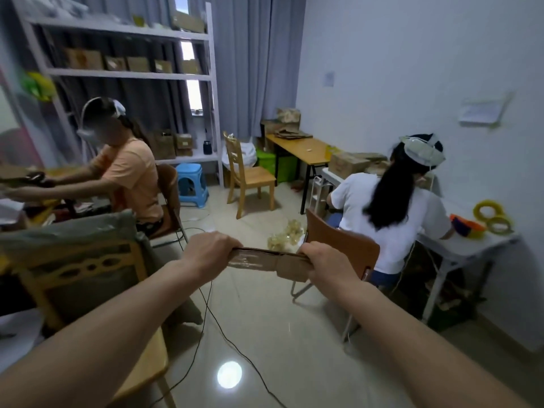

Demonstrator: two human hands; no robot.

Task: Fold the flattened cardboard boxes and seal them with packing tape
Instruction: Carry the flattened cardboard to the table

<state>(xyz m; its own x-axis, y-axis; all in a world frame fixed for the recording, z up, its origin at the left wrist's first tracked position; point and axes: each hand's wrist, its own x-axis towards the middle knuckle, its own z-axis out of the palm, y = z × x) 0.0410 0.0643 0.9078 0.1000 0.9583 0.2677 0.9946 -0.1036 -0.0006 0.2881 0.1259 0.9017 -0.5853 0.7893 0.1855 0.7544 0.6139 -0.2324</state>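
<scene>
I hold a small flattened brown cardboard box out in front of me, above the tiled floor. Old clear tape shines on its left part. My left hand grips its left end with the fingers curled over the top edge. Its right end is gripped by my right hand in the same way. Two yellow rolls of packing tape lie on the white table at the right.
A wooden chair with a grey cover stands at my left. A person in orange sits at the left, another in white on a brown chair at the right. A black cable and crumpled tape scraps lie on the floor.
</scene>
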